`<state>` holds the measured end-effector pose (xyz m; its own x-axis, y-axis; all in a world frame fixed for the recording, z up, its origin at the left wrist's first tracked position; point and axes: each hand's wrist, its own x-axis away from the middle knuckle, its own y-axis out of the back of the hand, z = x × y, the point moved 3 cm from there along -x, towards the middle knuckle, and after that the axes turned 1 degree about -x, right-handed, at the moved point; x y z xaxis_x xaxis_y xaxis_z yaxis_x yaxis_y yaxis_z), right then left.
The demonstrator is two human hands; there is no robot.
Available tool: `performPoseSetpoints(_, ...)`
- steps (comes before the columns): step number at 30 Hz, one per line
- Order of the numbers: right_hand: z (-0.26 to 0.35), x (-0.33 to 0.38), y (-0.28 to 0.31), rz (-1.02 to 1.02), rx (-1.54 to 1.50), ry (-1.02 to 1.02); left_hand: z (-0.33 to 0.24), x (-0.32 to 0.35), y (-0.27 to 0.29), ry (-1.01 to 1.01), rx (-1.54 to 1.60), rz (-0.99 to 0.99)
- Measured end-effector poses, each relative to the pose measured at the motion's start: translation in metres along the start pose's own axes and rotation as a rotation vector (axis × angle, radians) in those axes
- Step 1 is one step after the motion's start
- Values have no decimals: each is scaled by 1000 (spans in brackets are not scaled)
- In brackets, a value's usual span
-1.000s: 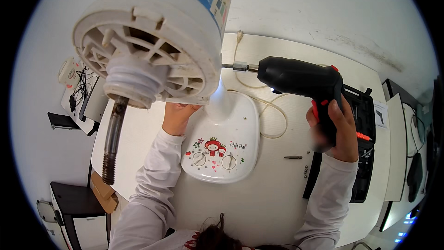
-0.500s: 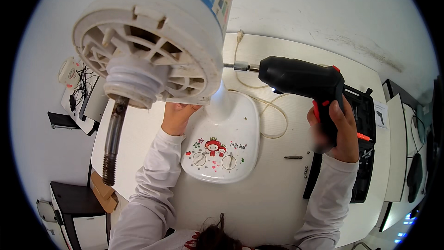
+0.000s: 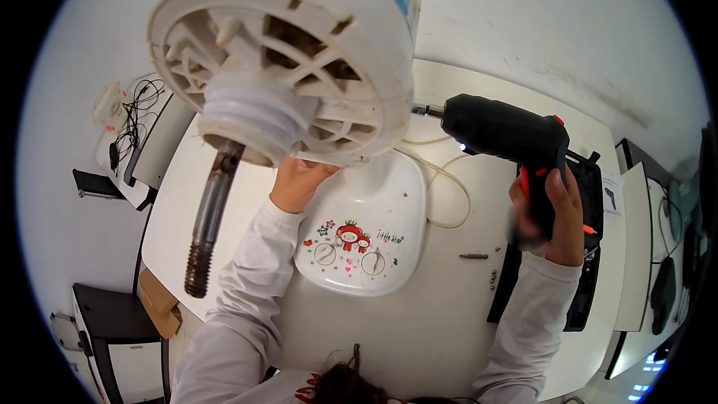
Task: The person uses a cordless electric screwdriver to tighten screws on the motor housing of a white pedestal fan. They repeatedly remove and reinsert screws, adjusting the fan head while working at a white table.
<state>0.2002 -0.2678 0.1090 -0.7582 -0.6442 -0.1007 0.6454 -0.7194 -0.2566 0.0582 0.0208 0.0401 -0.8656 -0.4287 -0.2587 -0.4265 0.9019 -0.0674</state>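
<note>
A white fan's motor housing (image 3: 359, 52) looms large at the upper left, tilted, with a threaded metal shaft (image 3: 209, 224) sticking out of its ribbed front. Beneath its lower edge my left hand (image 3: 298, 182) grips it, with the fingertips partly hidden. Below stands the white fan base (image 3: 363, 254) with two dials and cartoon prints. My right hand (image 3: 561, 209) is closed around the handle of a black and red cordless screwdriver (image 3: 501, 127), its small light lit. The screwdriver's bit points left at the housing's right side; the tip is hidden behind the housing.
A loose driver bit (image 3: 473, 256) and several small screws (image 3: 493, 279) lie right of the base. An open black tool case (image 3: 583, 292) sits at the table's right. A pale power cord (image 3: 467, 202) loops behind the base. Dark cables (image 3: 138, 120) lie on a side table.
The motor housing has shifted to the right in view and turned, so its blue label shows less. The screwdriver is slightly farther right and lower, its bit still toward the housing.
</note>
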Motion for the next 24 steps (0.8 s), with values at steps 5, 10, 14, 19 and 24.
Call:
performPoseSetpoints(5, -2, 0, 1, 11, 17, 9, 2, -1, 0, 0, -6, 49)
performPoseSetpoints(10, -2, -1, 0, 3, 26, 25, 10, -1, 5, -48, 25, 22)
performPoseSetpoints(14, -3, -1, 1, 1, 28, 29, 13, 0, 7, -76, 27, -27)
performPoseSetpoints(19, -5, -1, 3, -7, 39, 16, 8, -2, 1, -86, 63, 0)
performPoseSetpoints(24, -4, 0, 1, -5, 28, 15, 6, -2, 1, -78, 62, -17)
